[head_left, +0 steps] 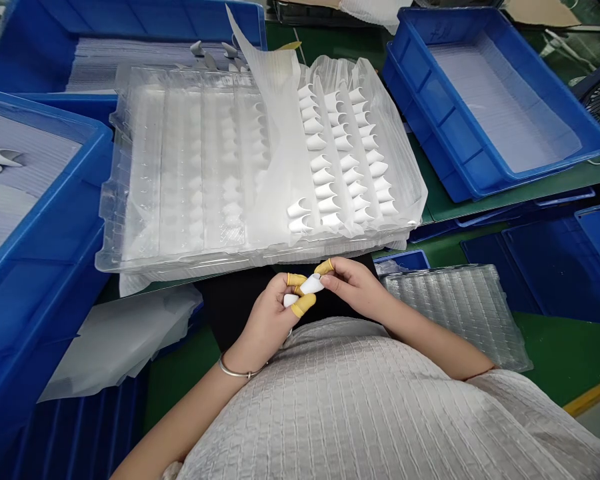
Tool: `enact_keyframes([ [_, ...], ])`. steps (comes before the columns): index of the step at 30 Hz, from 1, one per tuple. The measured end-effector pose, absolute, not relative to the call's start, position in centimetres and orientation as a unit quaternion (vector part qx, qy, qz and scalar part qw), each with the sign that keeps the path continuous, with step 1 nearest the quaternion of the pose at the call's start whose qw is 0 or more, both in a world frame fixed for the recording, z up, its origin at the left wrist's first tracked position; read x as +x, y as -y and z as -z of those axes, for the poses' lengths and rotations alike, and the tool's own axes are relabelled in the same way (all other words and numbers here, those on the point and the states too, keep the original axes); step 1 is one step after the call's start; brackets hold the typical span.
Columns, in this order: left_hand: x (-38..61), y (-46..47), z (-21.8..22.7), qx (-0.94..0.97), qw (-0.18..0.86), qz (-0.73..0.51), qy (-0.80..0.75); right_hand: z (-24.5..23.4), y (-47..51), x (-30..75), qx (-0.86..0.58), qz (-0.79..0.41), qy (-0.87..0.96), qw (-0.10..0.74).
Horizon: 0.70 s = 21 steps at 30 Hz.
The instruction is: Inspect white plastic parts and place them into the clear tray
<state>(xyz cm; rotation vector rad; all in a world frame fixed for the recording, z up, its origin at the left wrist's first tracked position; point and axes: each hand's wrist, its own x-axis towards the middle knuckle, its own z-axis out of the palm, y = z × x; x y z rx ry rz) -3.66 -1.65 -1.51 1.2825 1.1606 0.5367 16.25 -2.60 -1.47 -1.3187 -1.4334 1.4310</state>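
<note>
My left hand (275, 308), with yellow finger cots on several fingertips, is closed on a small white curved plastic piece (311, 285). A second white piece (291, 301) sits lower in the same hand, partly hidden by the fingers. From the other side, my right hand (353, 283) pinches the far end of the first piece; yellow covers its index fingertip. Just beyond both hands lies a clear plastic tray (190, 257), where similar white pieces (325, 190) stand in rows on the right. A translucent sheet (275, 133) is folded up over its middle.
Blue bins (460, 127) flank the tray on the right, with another blue bin (87, 167) at left and one (155, 20) behind. Below the bench edge are translucent sheets (125, 340) on the left and stacked clear trays (460, 310) on the right.
</note>
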Motion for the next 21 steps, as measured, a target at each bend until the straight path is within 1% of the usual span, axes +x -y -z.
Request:
enact_keyframes([
  [4,-3.6,1.6,1.5,0.614,0.546,-0.219,-0.527,1.5,2.7,15.8,-0.515,-0.547,0.553,0.361],
  [9,-3.6,1.7,1.4,0.676,0.471,-0.186,-0.536,0.8,2.7,15.1,-0.569,-0.451,0.619,0.298],
  [11,-3.6,1.8,1.2,0.687,0.464,-0.183,-0.529,0.6,2.5,15.1,-0.569,-0.437,0.63,0.298],
  [13,-3.7,1.9,1.1,0.683,0.48,-0.186,-0.519,0.9,2.2,15.3,-0.561,-0.461,0.61,0.316],
  [17,-3.7,2.1,0.9,0.668,0.501,-0.189,-0.516,2.1,1.9,16.2,-0.547,-0.561,0.51,0.354],
  [19,-3.7,2.1,0.9,0.673,0.493,-0.186,-0.519,2.7,2.0,16.6,-0.54,-0.6,0.474,0.351],
  [21,-3.7,2.0,1.0,0.687,0.475,-0.183,-0.518,3.1,2.2,16.7,-0.534,-0.626,0.464,0.33],
])
